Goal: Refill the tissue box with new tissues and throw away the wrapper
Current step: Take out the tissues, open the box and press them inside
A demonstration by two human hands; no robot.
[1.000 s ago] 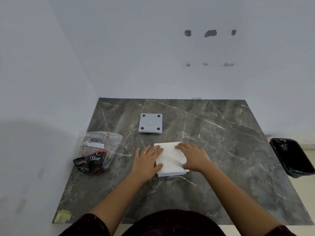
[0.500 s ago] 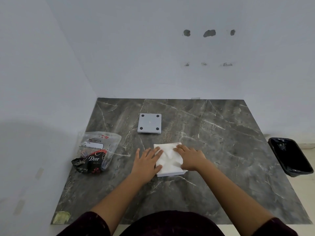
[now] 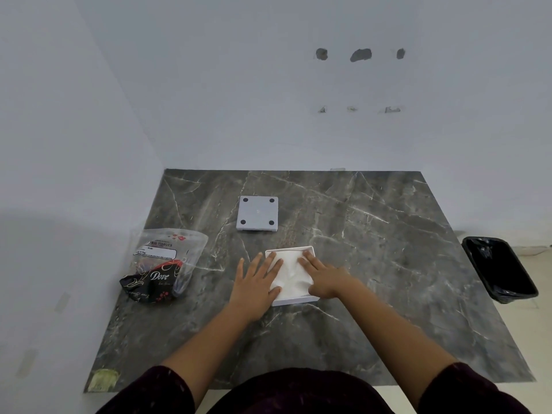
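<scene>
A white square tissue box (image 3: pixel 310 251) lies open at the middle of the dark marble table, filled with a stack of white tissues (image 3: pixel 291 271). My left hand (image 3: pixel 256 283) lies flat with its fingers spread over the stack's left side. My right hand (image 3: pixel 324 276) presses flat on the right side. The box's grey lid (image 3: pixel 258 213), with black feet at its corners, lies upside down farther back. The empty plastic wrapper (image 3: pixel 162 265), clear with a black "Dove" print, lies crumpled at the left.
A black lined bin (image 3: pixel 501 268) stands on the floor beyond the table's right edge. White walls close off the left and far sides of the table (image 3: pixel 373 264). A yellowish patch (image 3: pixel 103 379) marks the near left corner.
The tissue stack has sunk into the box, whose white rim now shows at the far side. Both hands stay flat on the tissues, shifted slightly inward.
</scene>
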